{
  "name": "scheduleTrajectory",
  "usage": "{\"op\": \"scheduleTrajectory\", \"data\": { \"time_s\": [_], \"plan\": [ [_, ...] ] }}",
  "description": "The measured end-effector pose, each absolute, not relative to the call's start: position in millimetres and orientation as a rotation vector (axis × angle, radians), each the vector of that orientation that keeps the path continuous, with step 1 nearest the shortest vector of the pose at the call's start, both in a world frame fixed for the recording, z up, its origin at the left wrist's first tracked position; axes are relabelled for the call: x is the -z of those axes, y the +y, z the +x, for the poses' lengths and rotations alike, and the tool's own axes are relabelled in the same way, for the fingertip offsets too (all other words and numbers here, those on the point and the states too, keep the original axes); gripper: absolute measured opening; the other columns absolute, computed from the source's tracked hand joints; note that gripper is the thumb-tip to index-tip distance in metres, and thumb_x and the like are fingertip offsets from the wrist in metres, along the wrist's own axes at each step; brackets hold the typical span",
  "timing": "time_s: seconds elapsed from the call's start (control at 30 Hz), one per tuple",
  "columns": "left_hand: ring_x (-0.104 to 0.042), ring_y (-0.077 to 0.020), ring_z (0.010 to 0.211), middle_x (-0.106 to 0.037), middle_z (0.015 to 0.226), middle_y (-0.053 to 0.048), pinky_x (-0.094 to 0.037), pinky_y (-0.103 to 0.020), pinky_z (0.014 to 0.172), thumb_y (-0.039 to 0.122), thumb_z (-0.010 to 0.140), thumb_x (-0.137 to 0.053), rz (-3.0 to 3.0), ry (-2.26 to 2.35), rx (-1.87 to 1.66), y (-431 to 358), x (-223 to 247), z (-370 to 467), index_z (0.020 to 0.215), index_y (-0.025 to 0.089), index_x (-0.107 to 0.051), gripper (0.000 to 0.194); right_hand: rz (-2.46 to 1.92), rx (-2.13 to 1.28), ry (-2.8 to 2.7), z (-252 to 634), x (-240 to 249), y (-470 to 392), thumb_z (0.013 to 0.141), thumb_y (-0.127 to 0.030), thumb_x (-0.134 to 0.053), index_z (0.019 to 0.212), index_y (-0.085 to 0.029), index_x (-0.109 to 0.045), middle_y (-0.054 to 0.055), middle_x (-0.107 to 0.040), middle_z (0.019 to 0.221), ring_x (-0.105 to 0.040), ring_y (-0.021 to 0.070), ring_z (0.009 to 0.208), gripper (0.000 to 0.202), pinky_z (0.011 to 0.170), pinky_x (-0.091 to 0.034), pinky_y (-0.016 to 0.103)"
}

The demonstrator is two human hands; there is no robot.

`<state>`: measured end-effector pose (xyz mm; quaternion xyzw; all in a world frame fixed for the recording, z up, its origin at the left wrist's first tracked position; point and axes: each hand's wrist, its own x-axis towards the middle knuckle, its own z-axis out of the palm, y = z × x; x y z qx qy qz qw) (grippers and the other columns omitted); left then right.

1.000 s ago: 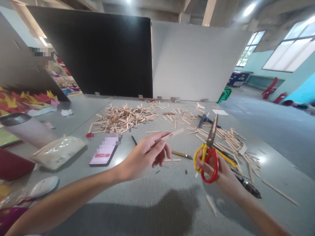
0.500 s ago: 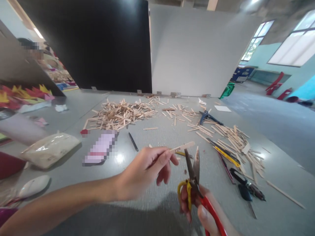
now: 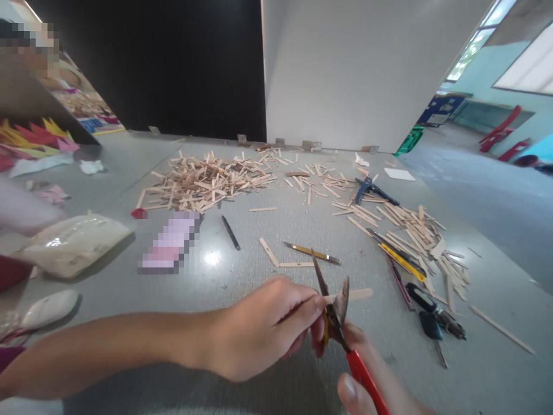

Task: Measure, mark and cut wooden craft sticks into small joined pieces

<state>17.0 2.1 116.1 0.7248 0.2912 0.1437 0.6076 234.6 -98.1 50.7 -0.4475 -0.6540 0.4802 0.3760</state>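
A flat wooden stick (image 3: 360, 294) is pinched between the thumb and fingers of my left hand (image 3: 276, 323). Its far end sticks out to the right, past the scissor blades. My right hand (image 3: 358, 357) grips scissors (image 3: 363, 373) with one red and one yellow handle. The blades are apart and the stick lies between them. Just beyond my hands, two marked wooden sticks (image 3: 296, 264) meet at an angle on the table, close to a yellow craft knife (image 3: 313, 252).
A big heap of wooden sticks (image 3: 207, 181) lies at the back left. More sticks (image 3: 419, 230) spread at the right around blue pliers (image 3: 371, 190), a yellow cutter (image 3: 404, 262) and keys (image 3: 432, 325). At left lie a black pen (image 3: 230, 232), a plastic bag (image 3: 78, 242) and a white mouse (image 3: 52, 308).
My left hand has moved down and right, bringing the stick between the scissor blades. The scissors have closed somewhat. The camera view has shifted slightly, and the marked sticks behind my hand now show.
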Motion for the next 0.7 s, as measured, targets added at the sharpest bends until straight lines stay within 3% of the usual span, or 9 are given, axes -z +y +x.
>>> {"op": "scheduleTrajectory", "data": {
  "time_s": [0.07, 0.23, 0.4, 0.7],
  "plan": [
    [-0.043, -0.0099, 0.048, -0.049, 0.056, 0.006, -0.038, -0.021, 0.054, 0.041, 0.116, -0.036, 1.671, 0.676, -0.342, 1.9, -115.6, 16.2, 0.081, 0.019, -0.064, 0.049, -1.177, -1.232, -1.665, 234.7, -53.0, -100.2, 0.106, -0.078, -0.048, 0.14, -0.021, -0.065, 0.017, -0.071, 0.122, -0.067, 0.0353, 0.113, 0.069, 0.106, -0.053, 0.051],
    [-0.044, -0.01, 0.048, -0.05, 0.056, 0.006, -0.038, -0.022, 0.054, 0.037, 0.116, -0.035, 1.697, 0.671, -0.367, 1.1, -115.6, 16.3, 0.082, 0.019, -0.064, 0.048, -1.187, -1.2, -1.664, 237.4, -46.6, -100.7, 0.106, -0.074, -0.049, 0.152, -0.023, -0.059, 0.018, -0.071, 0.131, -0.067, 0.0374, 0.119, 0.069, 0.111, -0.051, 0.054],
    [-0.043, -0.0093, 0.046, -0.047, 0.054, 0.007, -0.037, -0.022, 0.054, 0.031, 0.114, -0.035, 1.736, 0.663, -0.356, 2.1, -116.7, 17.6, 0.078, 0.02, -0.061, 0.046, -1.036, -1.147, -1.769, 240.4, -34.3, -90.3, 0.104, -0.071, -0.054, 0.136, -0.023, -0.069, 0.015, -0.074, 0.116, -0.07, 0.0339, 0.104, 0.06, 0.094, -0.06, 0.047],
    [-0.045, -0.0103, 0.048, -0.049, 0.055, 0.006, -0.038, -0.023, 0.054, 0.03, 0.113, -0.035, 1.766, 0.668, -0.346, 3.1, -118.2, 18.4, 0.076, 0.021, -0.06, 0.045, -1.187, -1.205, -1.684, 240.1, -39.0, -103.2, 0.106, -0.074, -0.048, 0.151, -0.024, -0.062, 0.018, -0.07, 0.134, -0.065, 0.0394, 0.125, 0.068, 0.111, -0.051, 0.058]
  ]
}}
